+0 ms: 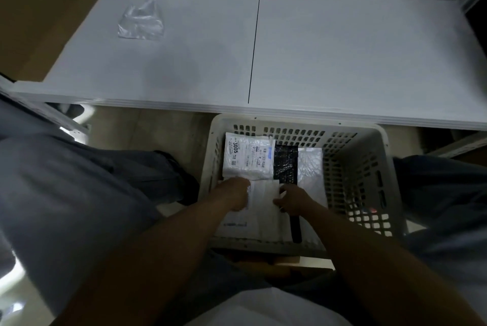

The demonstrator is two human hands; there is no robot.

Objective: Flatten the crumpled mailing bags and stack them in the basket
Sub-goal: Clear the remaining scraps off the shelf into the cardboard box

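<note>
inside the basket, left hand and right hand grip a white mailing bag by opposite edges. fingers curled round it — a labelled bag lies just beyond.

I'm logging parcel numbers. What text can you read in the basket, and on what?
"3005": on the label of the far white bag.
The rest of that label is too small to read.
The print on the near bag is too blurred to read.
</note>
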